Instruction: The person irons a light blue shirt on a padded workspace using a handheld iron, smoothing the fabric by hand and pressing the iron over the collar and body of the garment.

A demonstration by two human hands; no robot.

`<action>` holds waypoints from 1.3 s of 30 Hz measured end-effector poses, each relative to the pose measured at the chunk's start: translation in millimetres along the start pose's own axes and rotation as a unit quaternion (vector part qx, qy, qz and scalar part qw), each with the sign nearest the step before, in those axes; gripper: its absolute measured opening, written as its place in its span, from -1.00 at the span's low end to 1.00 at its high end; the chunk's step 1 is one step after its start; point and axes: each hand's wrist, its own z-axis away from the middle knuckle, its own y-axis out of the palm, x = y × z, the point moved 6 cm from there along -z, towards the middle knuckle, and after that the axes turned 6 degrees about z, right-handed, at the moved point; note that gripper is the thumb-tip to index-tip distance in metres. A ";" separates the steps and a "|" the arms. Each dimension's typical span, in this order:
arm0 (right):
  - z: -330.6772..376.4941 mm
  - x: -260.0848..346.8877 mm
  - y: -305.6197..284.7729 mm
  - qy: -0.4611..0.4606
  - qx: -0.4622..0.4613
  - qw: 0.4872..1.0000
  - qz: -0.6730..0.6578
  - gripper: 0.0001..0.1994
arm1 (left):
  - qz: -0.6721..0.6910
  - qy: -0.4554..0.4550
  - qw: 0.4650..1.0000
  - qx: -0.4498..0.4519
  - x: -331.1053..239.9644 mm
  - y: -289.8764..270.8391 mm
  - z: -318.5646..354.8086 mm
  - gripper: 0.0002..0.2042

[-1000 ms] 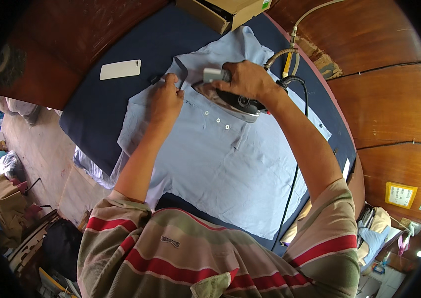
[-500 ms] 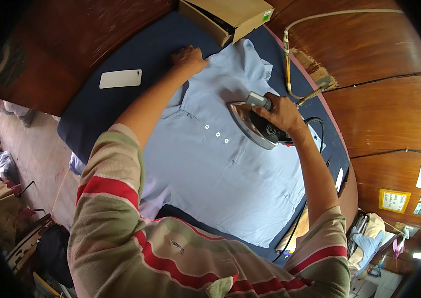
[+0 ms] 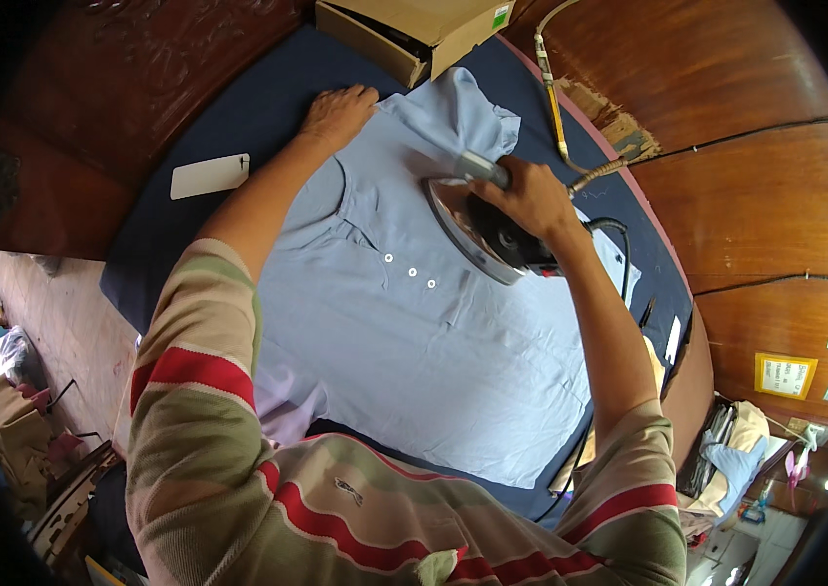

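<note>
A light blue shirt (image 3: 414, 342) with a short row of white buttons lies spread, front up, on the dark blue padded board (image 3: 267, 103). My right hand (image 3: 533, 200) is wrapped round the grey handle of a clothes iron (image 3: 467, 232). Its soleplate rests on the shirt to the right of the buttons, below the sleeve. At the shirt's far shoulder edge, my left hand (image 3: 339, 115) is closed on the fabric with its fingers bent together. Its fingertips are partly hidden.
A cardboard box (image 3: 375, 44) stands at the board's far edge. Left of my left forearm lies a white card (image 3: 210, 177). The iron's black cord (image 3: 626, 254) runs by my right forearm, and a hose (image 3: 556, 122) hangs by the wooden wall (image 3: 726, 215).
The iron has slid a little farther up the shirt, toward the sleeve. My left hand stays at the shoulder edge. The whole view has shifted slightly.
</note>
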 end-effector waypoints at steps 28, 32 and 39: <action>-68.7 51.5 0.0 -0.061 -0.032 0.998 0.015 -0.45 | -0.008 -0.208 0.973 -0.096 -52.9 -93.6 194.4 -0.72; -58.4 40.1 2.8 -0.065 -0.044 0.997 0.030 -0.45 | -0.032 -0.286 0.952 -0.109 -35.0 -100.6 201.9 -0.67; -51.5 46.4 0.9 -0.049 -0.020 0.999 0.005 -0.46 | -0.065 -0.234 0.969 -0.035 -6.7 -67.0 107.3 -0.71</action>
